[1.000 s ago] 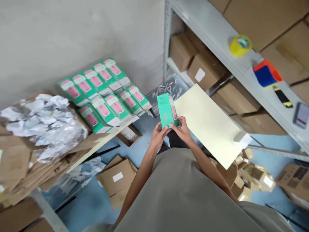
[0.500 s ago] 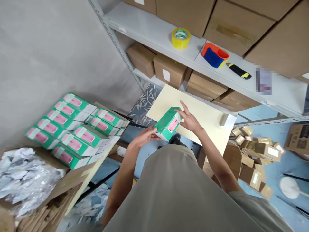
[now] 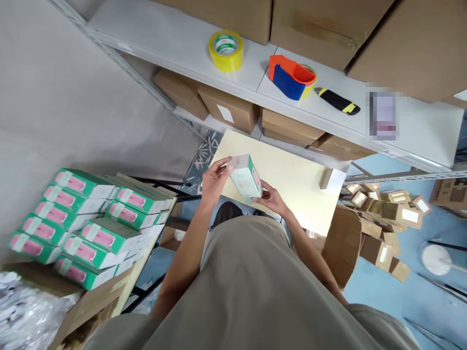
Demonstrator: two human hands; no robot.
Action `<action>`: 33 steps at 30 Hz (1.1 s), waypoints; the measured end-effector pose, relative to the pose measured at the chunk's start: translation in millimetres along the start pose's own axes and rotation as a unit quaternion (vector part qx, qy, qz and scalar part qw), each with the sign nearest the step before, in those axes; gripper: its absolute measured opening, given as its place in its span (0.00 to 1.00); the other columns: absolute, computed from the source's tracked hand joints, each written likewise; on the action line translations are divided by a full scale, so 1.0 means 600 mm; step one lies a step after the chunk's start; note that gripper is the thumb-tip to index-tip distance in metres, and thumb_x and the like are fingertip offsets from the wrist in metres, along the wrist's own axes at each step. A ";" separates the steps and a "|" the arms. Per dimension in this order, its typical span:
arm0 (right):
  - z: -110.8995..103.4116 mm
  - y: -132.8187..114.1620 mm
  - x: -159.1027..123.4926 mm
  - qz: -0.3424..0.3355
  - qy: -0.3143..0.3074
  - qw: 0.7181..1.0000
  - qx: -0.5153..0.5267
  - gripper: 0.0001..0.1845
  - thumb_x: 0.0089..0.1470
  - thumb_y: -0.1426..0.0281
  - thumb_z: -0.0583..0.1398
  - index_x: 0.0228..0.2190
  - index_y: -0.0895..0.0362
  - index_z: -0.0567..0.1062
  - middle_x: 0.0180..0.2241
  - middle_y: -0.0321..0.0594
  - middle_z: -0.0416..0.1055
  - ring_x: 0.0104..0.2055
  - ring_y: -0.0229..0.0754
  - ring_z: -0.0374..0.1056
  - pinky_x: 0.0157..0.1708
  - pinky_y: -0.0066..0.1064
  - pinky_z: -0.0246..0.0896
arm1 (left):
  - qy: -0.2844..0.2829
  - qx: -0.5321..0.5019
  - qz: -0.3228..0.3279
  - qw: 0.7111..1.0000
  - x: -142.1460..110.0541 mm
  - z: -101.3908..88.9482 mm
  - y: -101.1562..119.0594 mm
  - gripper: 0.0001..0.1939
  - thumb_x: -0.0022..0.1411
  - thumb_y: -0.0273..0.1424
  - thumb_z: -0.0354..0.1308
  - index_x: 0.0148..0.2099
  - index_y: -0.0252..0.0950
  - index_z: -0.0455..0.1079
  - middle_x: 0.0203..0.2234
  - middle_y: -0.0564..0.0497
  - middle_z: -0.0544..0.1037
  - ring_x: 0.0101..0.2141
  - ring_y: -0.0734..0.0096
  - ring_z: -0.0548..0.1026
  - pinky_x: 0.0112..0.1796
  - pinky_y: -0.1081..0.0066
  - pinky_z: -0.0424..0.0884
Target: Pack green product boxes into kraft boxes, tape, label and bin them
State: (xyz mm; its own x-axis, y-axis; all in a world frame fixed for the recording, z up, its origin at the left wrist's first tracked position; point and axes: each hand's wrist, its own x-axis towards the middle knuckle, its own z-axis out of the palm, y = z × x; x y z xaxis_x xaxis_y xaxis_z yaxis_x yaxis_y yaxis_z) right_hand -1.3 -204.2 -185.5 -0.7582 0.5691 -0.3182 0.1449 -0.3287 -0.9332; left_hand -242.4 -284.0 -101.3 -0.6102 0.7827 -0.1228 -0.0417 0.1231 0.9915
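Observation:
Between my two hands is a small green and white carton point(image 3: 245, 179) with a pink picture on one side, tilted above the cream tabletop point(image 3: 288, 180). My left hand point(image 3: 216, 181) grips its upper left end, fingers over the edge. At the lower right corner, my right hand point(image 3: 270, 198) holds it with bent fingers. A white face of the carton is turned up toward me. To the left, several like green cartons point(image 3: 98, 236) stand stacked in rows, each with a pink picture.
Above the table runs a grey shelf point(image 3: 160, 34) with a yellow tape roll point(image 3: 225, 50), an orange and blue tape dispenser point(image 3: 291, 78) and a black-yellow utility knife point(image 3: 338, 101). A small box point(image 3: 330, 179) stands at the table's right end. Brown boxes point(image 3: 379, 248) lie piled on the blue floor.
The carton has been turned in my hands, from its green face up to a white face up. My left hand moved to its upper end, my right hand to its lower end. The view shifted.

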 end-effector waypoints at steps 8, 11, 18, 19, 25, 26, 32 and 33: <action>0.028 -0.012 -0.001 0.089 -0.071 0.964 0.240 0.34 0.54 0.47 0.75 0.53 0.57 0.83 0.49 0.50 0.87 0.51 0.56 0.84 0.48 0.43 0.83 | -0.175 -0.060 -0.032 0.982 0.109 -0.023 0.036 0.28 0.64 0.57 0.76 0.57 0.44 0.85 0.61 0.42 0.86 0.64 0.47 0.81 0.63 0.53 0.79; 0.050 -0.013 0.007 0.112 -0.075 0.945 0.299 0.35 0.52 0.44 0.73 0.51 0.56 0.81 0.44 0.50 0.88 0.44 0.56 0.85 0.42 0.46 0.85 | -0.221 -0.077 -0.060 0.970 0.151 -0.034 0.043 0.26 0.64 0.55 0.77 0.55 0.44 0.85 0.62 0.42 0.85 0.60 0.51 0.82 0.56 0.59 0.81; 0.099 -0.035 0.047 0.122 -0.068 0.939 0.313 0.34 0.48 0.45 0.71 0.49 0.56 0.79 0.41 0.49 0.87 0.44 0.61 0.85 0.40 0.51 0.86 | -0.262 -0.142 -0.103 0.949 0.225 -0.041 0.035 0.23 0.58 0.48 0.81 0.49 0.41 0.85 0.47 0.46 0.88 0.46 0.58 0.84 0.43 0.64 0.79; 0.106 -0.039 0.051 0.123 -0.064 0.939 0.314 0.35 0.48 0.45 0.71 0.50 0.56 0.79 0.41 0.50 0.87 0.44 0.61 0.85 0.41 0.52 0.86 | -0.264 -0.146 -0.105 0.948 0.233 -0.045 0.036 0.21 0.58 0.47 0.80 0.47 0.41 0.85 0.47 0.46 0.88 0.45 0.58 0.84 0.43 0.64 0.79; 0.140 -0.053 0.063 0.147 -0.011 0.941 0.306 0.35 0.51 0.45 0.69 0.52 0.55 0.80 0.46 0.50 0.87 0.46 0.61 0.84 0.42 0.54 0.84 | -0.313 -0.130 -0.101 0.935 0.265 -0.082 0.057 0.19 0.59 0.47 0.80 0.44 0.40 0.85 0.46 0.45 0.87 0.46 0.57 0.84 0.43 0.64 0.79; 0.144 -0.052 0.064 0.148 0.002 0.942 0.300 0.36 0.51 0.43 0.69 0.52 0.55 0.80 0.46 0.51 0.87 0.47 0.61 0.84 0.43 0.54 0.84 | -0.325 -0.122 -0.094 0.933 0.269 -0.087 0.063 0.20 0.59 0.48 0.80 0.45 0.40 0.86 0.46 0.45 0.87 0.47 0.56 0.84 0.45 0.63 0.79; 0.164 -0.045 0.065 0.132 0.066 0.949 0.279 0.45 0.51 0.29 0.68 0.52 0.53 0.80 0.49 0.49 0.86 0.51 0.60 0.84 0.42 0.50 0.85 | -0.436 -0.068 -0.012 0.897 0.289 -0.094 0.104 0.28 0.66 0.58 0.73 0.53 0.42 0.88 0.55 0.41 0.87 0.59 0.47 0.82 0.59 0.57 0.77; 0.167 -0.047 0.065 0.129 0.059 0.949 0.282 0.48 0.50 0.28 0.67 0.54 0.53 0.79 0.50 0.50 0.86 0.50 0.61 0.84 0.42 0.50 0.85 | -0.449 -0.063 0.004 0.891 0.292 -0.091 0.109 0.28 0.68 0.59 0.72 0.54 0.42 0.88 0.57 0.41 0.86 0.60 0.47 0.81 0.61 0.56 0.76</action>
State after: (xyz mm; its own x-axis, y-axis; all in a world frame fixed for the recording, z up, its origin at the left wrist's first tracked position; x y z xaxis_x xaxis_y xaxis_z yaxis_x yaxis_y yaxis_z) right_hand -98.7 -248.0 -155.3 -0.6622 0.4848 -0.5714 -0.0726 -0.8005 -0.5950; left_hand -395.4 -172.3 -55.5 0.2659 0.9630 -0.0435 -0.1632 0.0895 0.9825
